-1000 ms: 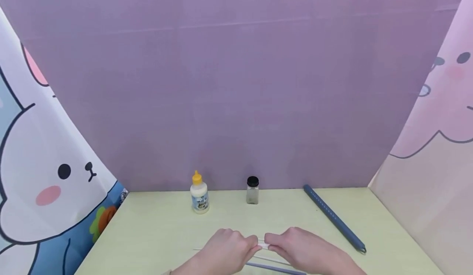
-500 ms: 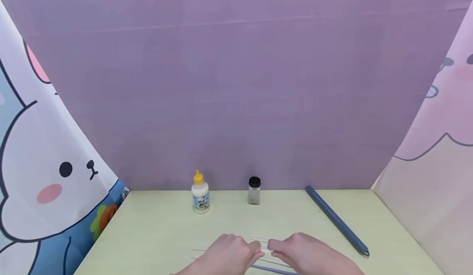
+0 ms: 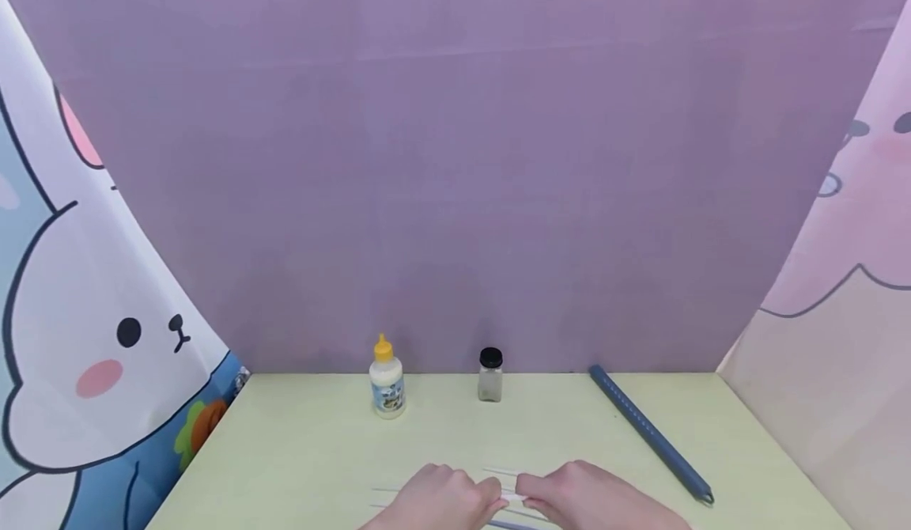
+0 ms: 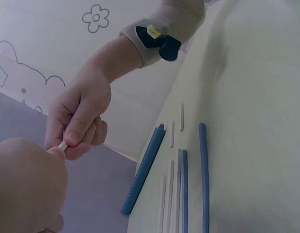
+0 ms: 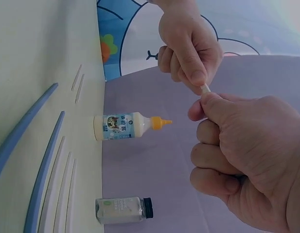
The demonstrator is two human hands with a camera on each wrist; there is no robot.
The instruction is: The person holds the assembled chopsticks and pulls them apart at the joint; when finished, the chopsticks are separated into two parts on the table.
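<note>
White stick [image 5: 205, 89] is held above the worktop [image 3: 313, 443], toward its near edge, the left hand [image 3: 444, 498] pinching it from one side and the right hand [image 3: 584, 500] from the other, fingers curled closed; both have come slightly nearer that edge since a second ago. Left wrist view shows two blue rods [image 4: 204, 179] on the worktop, head view only part of one.

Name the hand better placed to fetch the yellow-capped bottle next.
Probably the left hand: the yellow-capped bottle stands nearer it than the right hand. Both pinch the white stick, so the right could hold it alone.
</note>
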